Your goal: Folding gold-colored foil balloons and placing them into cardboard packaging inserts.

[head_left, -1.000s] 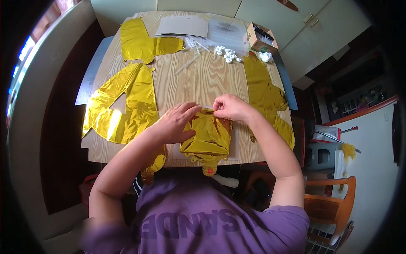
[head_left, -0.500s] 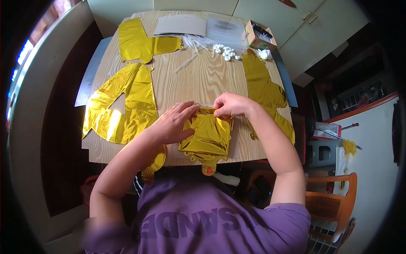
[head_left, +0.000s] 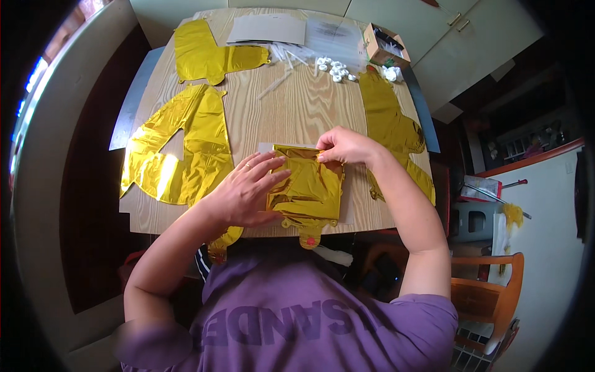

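Observation:
A gold foil balloon [head_left: 307,189], folded into a rough rectangle, lies on a pale card [head_left: 349,208] at the near edge of the table. Its tabbed end with a small red mark points toward me and overhangs the edge. My right hand [head_left: 348,147] pinches the far right corner of the foil between thumb and fingers. Along the left side of the fold rests my left hand [head_left: 251,189], fingers stretched out, their tips over the foil. A ring is on one finger. Left of my forearm spreads a flat gold balloon shaped like a 4 [head_left: 207,142].
Another gold balloon [head_left: 201,53] lies far left, and a third [head_left: 393,118] along the right side. At the back are grey card sheets [head_left: 268,29], clear plastic sheets [head_left: 338,44], white straws [head_left: 288,53], white ribbon rolls [head_left: 334,67] and a small box [head_left: 381,49]. A wooden chair [head_left: 489,297] stands right.
My left hand has slid left and toward me, its fingers flatter, uncovering the foil's far left corner. The right hand still pinches the far right corner. The whole view has shifted slightly.

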Tool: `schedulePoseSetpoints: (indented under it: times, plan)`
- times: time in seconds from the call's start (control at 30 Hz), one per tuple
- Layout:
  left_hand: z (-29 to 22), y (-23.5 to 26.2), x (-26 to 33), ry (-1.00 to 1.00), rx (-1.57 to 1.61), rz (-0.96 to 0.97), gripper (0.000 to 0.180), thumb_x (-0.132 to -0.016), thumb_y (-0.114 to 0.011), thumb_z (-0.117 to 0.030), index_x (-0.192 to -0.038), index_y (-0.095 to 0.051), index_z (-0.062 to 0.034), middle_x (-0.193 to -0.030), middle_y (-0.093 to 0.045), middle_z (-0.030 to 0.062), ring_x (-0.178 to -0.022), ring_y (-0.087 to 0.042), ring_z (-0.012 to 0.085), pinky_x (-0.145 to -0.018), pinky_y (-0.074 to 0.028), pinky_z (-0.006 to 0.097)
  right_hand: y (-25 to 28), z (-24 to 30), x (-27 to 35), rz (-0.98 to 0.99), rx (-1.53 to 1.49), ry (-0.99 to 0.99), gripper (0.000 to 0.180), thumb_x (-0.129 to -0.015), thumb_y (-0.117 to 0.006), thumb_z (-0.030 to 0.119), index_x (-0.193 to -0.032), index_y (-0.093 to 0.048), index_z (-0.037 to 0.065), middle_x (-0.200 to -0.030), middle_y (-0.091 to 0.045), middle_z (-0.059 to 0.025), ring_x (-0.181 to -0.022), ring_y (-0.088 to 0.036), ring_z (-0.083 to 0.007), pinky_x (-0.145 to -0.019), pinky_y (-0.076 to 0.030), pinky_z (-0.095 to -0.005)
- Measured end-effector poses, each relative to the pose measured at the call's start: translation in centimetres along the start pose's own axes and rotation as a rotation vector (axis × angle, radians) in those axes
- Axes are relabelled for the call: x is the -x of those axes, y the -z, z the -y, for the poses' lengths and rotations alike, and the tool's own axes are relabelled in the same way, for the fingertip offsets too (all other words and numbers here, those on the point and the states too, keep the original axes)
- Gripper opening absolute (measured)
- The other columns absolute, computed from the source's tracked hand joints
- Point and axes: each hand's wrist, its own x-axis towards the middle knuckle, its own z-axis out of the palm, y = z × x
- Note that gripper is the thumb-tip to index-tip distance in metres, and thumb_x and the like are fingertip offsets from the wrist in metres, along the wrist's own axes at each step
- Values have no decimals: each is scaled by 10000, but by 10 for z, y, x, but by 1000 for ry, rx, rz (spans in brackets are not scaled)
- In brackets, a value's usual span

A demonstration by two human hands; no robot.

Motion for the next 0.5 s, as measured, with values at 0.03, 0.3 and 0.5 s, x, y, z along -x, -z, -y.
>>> schedulePoseSetpoints:
  times: [0.03,0.3,0.5]
  plan:
    - [1,1,3,5,3,3,817,-737,-826,-399,-1410,-506,-65,-1456,-477,200,-1415,-394,402,-1190,-301,532,-1,2,1,-6,33,7,170,-844,-756,94,-967,-716,-16,-861,-722,-81,-793,-656,-154,-732,-513,-318]
    - [6,7,12,141,37,-39,769,-762,-823,-327,-1412,-506,-64,-1467,-472,199,-1401,-411,397,-1170,-342,491,-9,7,-5,-34,84,26,157,-840,-736,85,-958,-715,-17,-852,-723,-87,-783,-660,-164,-723,-517,-324]
    - [18,3,4,335,314,-97,762,-788,-800,-174,-1457,-460,-44,-1484,-457,199,-1367,-464,399,-1141,-401,474,-19,13,0,-161,165,97,156,-851,-732,90,-956,-709,-24,-842,-723,-93,-768,-657,-157,-723,-519,-323]
